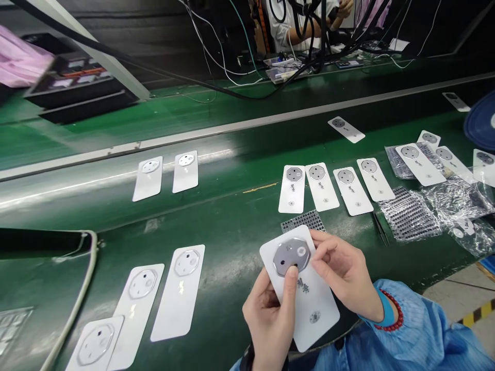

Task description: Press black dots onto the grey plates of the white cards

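My left hand (273, 314) grips a white phone back cover (315, 293), its thumb pressed on the front just below the grey camera plate (290, 256). The cover is tilted, with dark printed characters and a small round mark below the plate. At the cover's upper right edge, my right hand (344, 270) is closed, thumb and bent fingers against the edge. Whether a small piece sits between those fingertips cannot be seen. Just behind the held cover lies a sheet of small black dots (303, 221), partly hidden. Dark tweezers (381, 229) lie to the right.
Several similar covers lie on the green bench (232, 216), including a left cover (180, 296) and a back cover (292, 190). Bagged dot sheets (410, 214) and crumpled clear plastic (458, 196) are at right. A pale cable (83, 288) runs at left. Another person (305, 31) is across the bench.
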A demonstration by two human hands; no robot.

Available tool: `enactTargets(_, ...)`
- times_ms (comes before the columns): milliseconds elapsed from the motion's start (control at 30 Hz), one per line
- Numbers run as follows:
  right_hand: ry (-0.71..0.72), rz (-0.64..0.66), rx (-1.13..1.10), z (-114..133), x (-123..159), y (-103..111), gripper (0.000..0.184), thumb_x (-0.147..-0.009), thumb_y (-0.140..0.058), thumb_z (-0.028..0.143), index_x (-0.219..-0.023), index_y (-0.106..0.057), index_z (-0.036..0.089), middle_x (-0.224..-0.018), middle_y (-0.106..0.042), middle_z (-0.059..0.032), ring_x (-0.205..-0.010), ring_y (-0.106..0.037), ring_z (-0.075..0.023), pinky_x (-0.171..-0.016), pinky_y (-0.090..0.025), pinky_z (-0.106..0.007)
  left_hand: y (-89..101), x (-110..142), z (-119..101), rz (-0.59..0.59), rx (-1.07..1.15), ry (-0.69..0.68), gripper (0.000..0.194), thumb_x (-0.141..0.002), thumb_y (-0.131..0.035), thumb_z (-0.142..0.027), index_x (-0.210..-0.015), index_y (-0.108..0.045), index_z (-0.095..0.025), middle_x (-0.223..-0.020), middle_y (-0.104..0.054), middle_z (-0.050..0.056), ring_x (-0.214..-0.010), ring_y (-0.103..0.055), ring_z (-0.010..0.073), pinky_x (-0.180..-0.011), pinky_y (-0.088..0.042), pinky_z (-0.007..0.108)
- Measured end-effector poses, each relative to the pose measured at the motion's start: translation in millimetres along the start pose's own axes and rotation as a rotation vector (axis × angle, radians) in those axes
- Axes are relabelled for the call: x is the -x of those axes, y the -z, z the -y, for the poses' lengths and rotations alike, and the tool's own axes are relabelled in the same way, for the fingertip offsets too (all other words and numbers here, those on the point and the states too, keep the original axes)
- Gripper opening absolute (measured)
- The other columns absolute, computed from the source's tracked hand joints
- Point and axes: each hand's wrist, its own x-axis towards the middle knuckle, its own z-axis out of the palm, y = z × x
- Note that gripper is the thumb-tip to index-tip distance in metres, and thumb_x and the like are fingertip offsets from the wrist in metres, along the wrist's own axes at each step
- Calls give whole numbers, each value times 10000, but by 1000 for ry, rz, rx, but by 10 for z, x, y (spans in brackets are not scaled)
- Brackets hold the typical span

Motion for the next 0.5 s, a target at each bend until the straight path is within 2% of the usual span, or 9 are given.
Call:
enactTargets(67,-30,-13,-46,-16,-22,4,62,-896,-570,192,-836,-566,203,-1269,-608,-101,-1088,-646,-212,-884,-564,-354,16,-11,-6,34,101,80,276,-744,-717,-427,-811,-712,-159,-510,-605,-3,-412,-517,109,-357,-409,158)
enactTargets(233,-50,-46,-17,-27,2,-3,88,-888,-598,243,-820,-563,199,-1248,-627,-116,-1044,-673,-216,-852,-591,-346,10,-69,92,66,306,161,305,-767,-691,-465,-832,-713,-168,-609,-642,16,-498,-537,123,-422,-441,181)
enactTargets(300,-42,-48,-10,-37,16,-15,76,-890,-594,236,-828,-569,200,-1257,-623,-113,-1017,-685,-210,-862,-593,-349,-9,-77,108,48,265,157,315,-768,-685,-472,-755,-697,-157,-563,-606,6,-464,-493,107,-398,-399,177)
enactTargets(400,-52,-4,-37,-97,13,-22,62,-902,-577,232,-848,-572,201,-1314,-584,-113,-1044,-676,-215,-882,-589,-354,-12,-117,100,-20,124,63,364,-769,-673,-478,-632,-651,-141,-464,-505,-20,-408,-404,81,-367,-318,172)
enactTargets(500,-59,29,8,-222,-15,31,63,-910,-574,260,-936,-586,204,-1380,-527,-121,-1202,-581,-247,-990,-527,-402,33,-385,105,32,69,27,361,-764,-671,-466,-622,-639,-137,-495,-524,-16,-445,-439,92,-397,-335,182)
